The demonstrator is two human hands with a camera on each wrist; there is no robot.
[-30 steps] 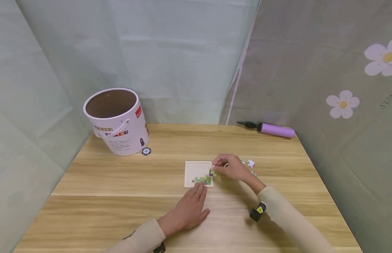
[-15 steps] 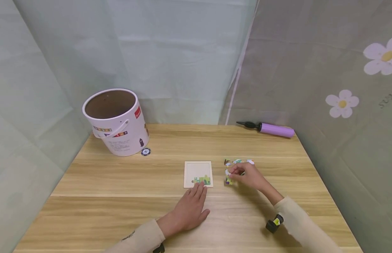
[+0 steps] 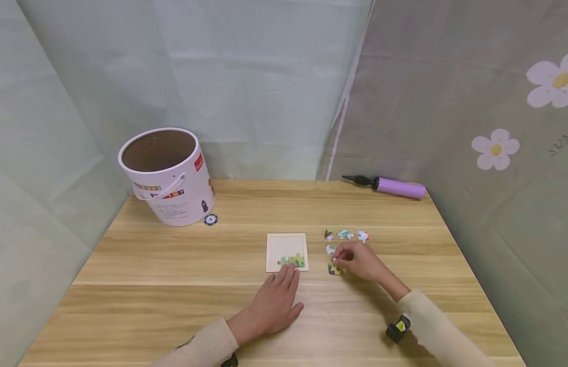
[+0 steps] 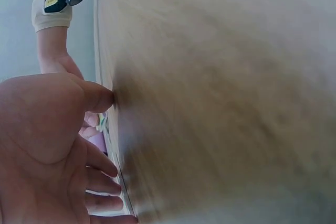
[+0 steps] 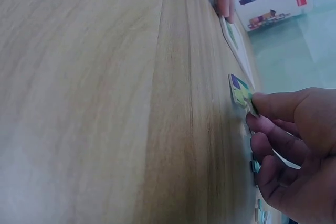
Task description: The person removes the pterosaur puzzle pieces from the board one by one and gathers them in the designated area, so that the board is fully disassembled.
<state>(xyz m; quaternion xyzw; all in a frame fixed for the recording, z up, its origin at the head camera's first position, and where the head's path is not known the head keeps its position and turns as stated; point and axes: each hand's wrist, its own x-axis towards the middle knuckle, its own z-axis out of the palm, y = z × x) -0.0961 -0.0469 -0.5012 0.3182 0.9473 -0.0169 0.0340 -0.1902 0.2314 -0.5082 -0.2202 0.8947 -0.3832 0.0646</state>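
My left hand (image 3: 275, 300) lies flat with straight fingers, its fingertips on the near edge of a small square puzzle tray (image 3: 287, 238). Joined green puzzle pieces (image 3: 296, 260) sit in the tray's lower right part. To the right of the tray, my right hand (image 3: 360, 260) pinches a green and purple puzzle piece (image 5: 241, 92) between thumb and fingertips, low over the table. Other loose puzzle pieces (image 3: 345, 234) lie in rows just beyond that hand, and some are partly hidden by it.
A white bucket (image 3: 183, 204) with a handle stands at the back left, a round chip (image 3: 211, 219) beside its base. At the back right lies a purple hand pump (image 3: 400, 188). Fabric walls enclose the wooden table (image 3: 164, 306) at the back and sides.
My right hand has moved the pinched piece from the tray's right edge rightward to the loose pieces, then slightly nearer to me. The left hand has stayed in place.
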